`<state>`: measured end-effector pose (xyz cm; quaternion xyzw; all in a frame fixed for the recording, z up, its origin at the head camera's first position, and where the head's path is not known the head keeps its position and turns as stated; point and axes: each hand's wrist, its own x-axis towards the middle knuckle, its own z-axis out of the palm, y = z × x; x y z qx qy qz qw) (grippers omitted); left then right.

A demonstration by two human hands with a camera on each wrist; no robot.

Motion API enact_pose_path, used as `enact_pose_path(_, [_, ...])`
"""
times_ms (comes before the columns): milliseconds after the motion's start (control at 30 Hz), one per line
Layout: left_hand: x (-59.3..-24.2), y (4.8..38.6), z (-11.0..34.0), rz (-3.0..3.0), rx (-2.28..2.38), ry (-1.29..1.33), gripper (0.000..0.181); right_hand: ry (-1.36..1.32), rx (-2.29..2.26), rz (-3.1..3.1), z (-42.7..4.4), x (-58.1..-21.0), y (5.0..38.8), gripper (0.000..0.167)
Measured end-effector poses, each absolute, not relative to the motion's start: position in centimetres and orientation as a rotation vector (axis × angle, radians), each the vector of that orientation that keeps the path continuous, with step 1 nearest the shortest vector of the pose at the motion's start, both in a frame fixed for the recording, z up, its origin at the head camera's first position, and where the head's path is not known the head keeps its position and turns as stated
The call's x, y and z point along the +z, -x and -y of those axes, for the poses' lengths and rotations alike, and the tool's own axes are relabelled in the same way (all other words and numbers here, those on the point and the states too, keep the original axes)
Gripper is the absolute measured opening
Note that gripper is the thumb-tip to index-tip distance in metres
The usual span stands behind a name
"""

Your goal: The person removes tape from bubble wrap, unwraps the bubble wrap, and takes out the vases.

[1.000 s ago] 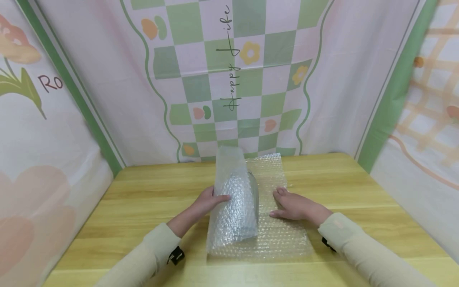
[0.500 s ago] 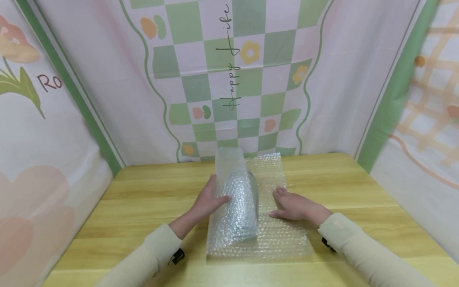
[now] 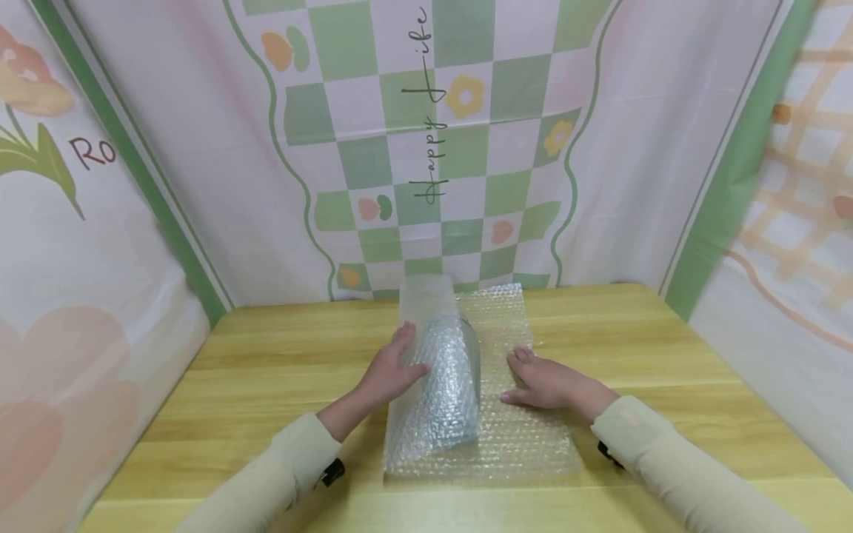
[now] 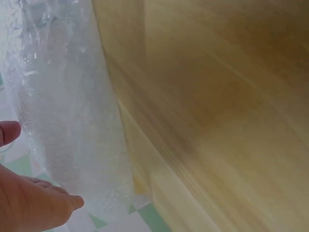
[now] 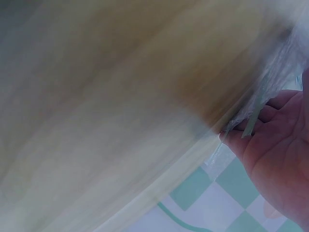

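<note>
A sheet of bubble wrap (image 3: 526,444) lies on the table, its left part folded over a rounded, clear-looking object (image 3: 474,355). Only the right edge of that object shows, so its kind cannot be told. My left hand (image 3: 389,372) rests on the folded layer from the left, thumb on top and fingers extended. In the left wrist view that hand (image 4: 34,203) lies along the wrap (image 4: 77,106). On the sheet's right part rests my right hand (image 3: 549,381), thumb spread from the fingers. Seen from the right wrist, its fingers (image 5: 270,113) are at the wrap's edge, partly covered.
The wooden table (image 3: 266,355) extends on both sides of the wrap. Behind it hangs a green-and-white checked cloth (image 3: 460,148). Printed cloths also stand at the left (image 3: 100,259) and right (image 3: 786,222). Each forearm wears a black strap.
My left hand has shifted slightly forward and right over the folded wrap, its fingers now further up on it. The right hand and the sheet's right part have stayed put.
</note>
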<state>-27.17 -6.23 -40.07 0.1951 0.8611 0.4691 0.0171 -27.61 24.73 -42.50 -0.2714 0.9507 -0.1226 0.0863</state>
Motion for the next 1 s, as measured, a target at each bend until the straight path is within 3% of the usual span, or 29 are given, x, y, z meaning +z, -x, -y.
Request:
enact_pose_path(433, [-39.9,27.4,5.1,-2.625,1.45,-0.506,0.074,0.795,-0.369,-2.824,-24.7,-42.4,27.5,0.09])
enact_pose_path(1000, [-40.3,27.1,2.9,-2.788,1.219,-0.43,0.119,0.796,-0.361,-2.833,-24.6,-42.5,27.5,0.09])
